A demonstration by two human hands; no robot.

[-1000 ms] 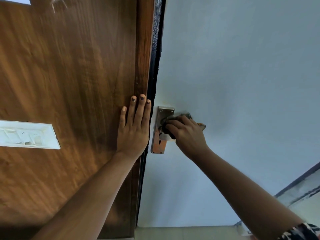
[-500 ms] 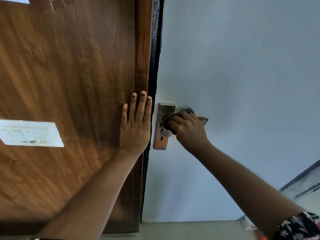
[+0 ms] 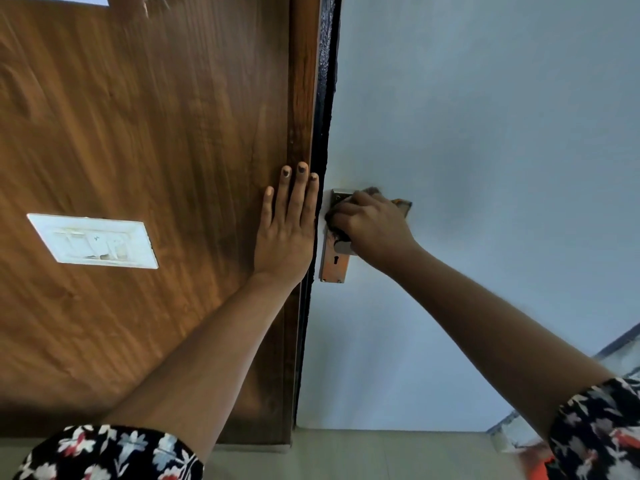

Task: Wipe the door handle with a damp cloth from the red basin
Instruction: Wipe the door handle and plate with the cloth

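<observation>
A metal door handle on a tall plate with a keyhole is fixed to the pale blue door. My right hand is closed around a dark cloth and presses it on the handle; most of the lever is hidden under the hand and cloth. My left hand lies flat, fingers apart and pointing up, on the brown wooden panel beside the dark door edge. The red basin shows only as a small orange-red patch at the bottom right corner.
A white switch plate is set in the wooden panel at the left. A black strip runs between panel and door. Pale floor lies below, and a light ledge or frame crosses the right edge.
The view has shifted down a little, showing more of both floral sleeves. My right hand has slid with the cloth along the handle toward the plate. My left hand stays flat on the panel.
</observation>
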